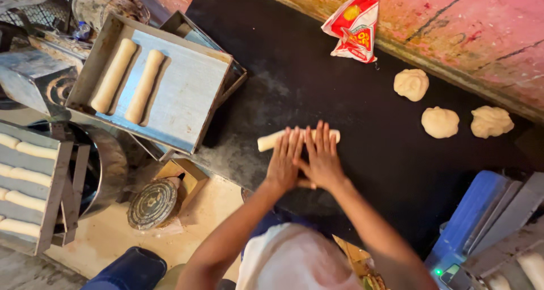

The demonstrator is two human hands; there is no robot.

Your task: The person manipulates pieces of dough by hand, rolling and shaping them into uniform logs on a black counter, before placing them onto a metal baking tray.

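On the black work surface lies a pale dough roll, stretched sideways. My left hand and my right hand rest flat on top of it side by side, fingers spread, thumbs overlapping. The roll's left end and a bit of its right end stick out past my fingers. Three round dough lumps sit to the right: one further back, one and one side by side.
A metal tray at left holds two long dough rolls. Another tray at far left carries several rolls. A red and white bag lies at the back. A blue scale stands at right. A round metal lid sits below.
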